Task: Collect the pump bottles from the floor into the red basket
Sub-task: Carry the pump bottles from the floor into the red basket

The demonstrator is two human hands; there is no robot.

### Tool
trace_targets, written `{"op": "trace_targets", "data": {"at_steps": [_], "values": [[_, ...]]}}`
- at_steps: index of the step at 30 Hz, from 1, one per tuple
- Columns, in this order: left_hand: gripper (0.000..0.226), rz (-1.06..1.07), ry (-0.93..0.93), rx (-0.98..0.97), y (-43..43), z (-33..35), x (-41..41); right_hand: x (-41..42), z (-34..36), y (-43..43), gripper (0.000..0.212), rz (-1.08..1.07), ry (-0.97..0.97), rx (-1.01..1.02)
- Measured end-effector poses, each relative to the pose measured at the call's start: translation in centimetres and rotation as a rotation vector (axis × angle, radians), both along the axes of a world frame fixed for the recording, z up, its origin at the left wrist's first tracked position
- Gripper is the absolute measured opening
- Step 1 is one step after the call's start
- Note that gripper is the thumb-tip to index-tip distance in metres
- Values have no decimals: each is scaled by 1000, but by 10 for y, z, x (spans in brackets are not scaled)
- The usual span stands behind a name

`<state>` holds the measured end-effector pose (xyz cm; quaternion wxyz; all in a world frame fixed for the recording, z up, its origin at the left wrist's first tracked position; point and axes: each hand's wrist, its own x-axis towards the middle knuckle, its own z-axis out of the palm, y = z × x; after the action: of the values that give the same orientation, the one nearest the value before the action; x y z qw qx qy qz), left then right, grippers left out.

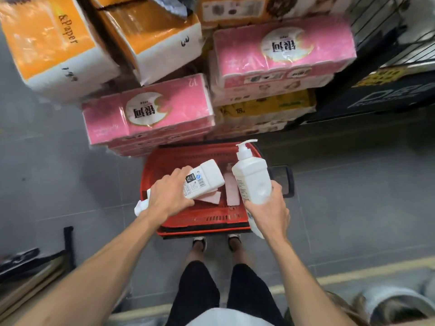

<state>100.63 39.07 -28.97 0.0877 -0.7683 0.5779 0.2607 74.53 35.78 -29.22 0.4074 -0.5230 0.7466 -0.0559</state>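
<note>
Our arms [106,267] are stretching over the basket [202,228]. Our left hand [169,196] is gripping a sideways bottle [204,178] above its middle; our right hand [270,208] is gripping an upright bottle [251,177] over its right edge. We are judging it best to lower both well inside, beside the pink bottles [231,189], before letting go.
</note>
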Motion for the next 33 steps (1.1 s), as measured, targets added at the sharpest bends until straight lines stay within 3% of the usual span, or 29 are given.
{"op": "trace_targets", "data": {"at_steps": [10,13,24,33], "values": [[81,-150,49,100,-49,-151,21,34,-126,4,77,-288,-18,90],[99,-159,63,82,-63,-187,20,40,-162,0,79,-327,-15,75],[83,-361,-121,86,-71,-355,34,54,-316,-14,71,-273,9,117],[83,-247,-102,128,-65,-439,48,55,-428,-12,69,-225,100,154]]}}
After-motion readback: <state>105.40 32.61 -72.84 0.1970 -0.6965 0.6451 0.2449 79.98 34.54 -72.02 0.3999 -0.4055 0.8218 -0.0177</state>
